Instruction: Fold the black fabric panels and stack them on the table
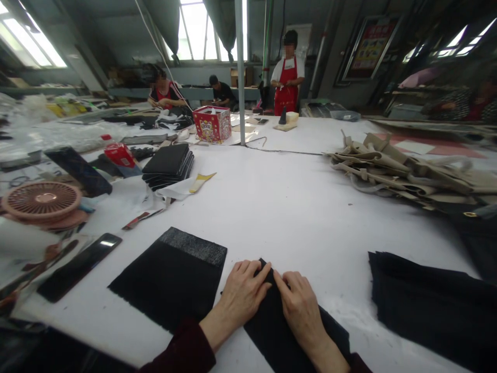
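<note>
Your left hand [244, 290] and right hand [301, 303] press fingertips at the far end of the black cloth [267, 331] on the table [272, 207] before you; whether either pinches it, I cannot tell. This piece looks unfinished. The loose pile [430, 311] at right seems left to do, the neat stack [166, 163] perhaps done.

The middle black cloth [271, 327] is cut off at the bottom.

Past the black cloth [267, 326] I have room between the dark stack [167, 161] and beige pile [404, 168]; a pole [240, 83] obstructs beyond.
</note>
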The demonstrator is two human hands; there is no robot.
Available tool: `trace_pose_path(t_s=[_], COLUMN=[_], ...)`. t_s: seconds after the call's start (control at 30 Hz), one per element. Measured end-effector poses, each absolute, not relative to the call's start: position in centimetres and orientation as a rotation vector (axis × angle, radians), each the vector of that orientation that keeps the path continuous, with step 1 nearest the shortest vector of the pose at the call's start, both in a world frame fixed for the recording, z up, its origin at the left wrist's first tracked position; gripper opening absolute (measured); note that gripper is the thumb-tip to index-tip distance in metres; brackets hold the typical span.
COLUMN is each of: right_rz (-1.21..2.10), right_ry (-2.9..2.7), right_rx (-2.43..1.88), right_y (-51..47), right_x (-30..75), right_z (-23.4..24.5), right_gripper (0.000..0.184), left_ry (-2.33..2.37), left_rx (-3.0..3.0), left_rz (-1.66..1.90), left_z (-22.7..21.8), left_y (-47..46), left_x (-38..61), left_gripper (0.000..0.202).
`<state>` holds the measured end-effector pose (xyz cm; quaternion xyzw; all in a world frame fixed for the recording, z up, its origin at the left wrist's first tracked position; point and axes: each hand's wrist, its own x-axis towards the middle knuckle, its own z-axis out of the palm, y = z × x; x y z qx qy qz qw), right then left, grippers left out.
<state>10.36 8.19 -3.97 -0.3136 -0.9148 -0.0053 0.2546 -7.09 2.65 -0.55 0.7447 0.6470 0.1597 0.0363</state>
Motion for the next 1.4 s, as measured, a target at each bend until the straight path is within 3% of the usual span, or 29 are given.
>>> trace_pose_path(t_s=[0.83,1.13,1.4], right_rz=[0.018,0.037,0.151], right_ry=[-2.484,-2.455,-2.409], right_rx=[-0.883,-0.939,-1.019], right_y=[8.1,8.3,9.0], right_x=[10.3,10.1,10.0], right_z=[-3.8,-3.8,-3.6], right_gripper=[0.033,0.03,0.029], left_ry=[2.205,1.934,1.804], left_rx=[2.262,2.525,2.735], left_rz=[0.441,0.369,0.162], left_z=[0.2,-0.1,0.4], left_y=[3.3,3.2,4.4], left_x=[-8.4,-7.2,-8.6], left_gripper=[0.044,0.034,0.045])
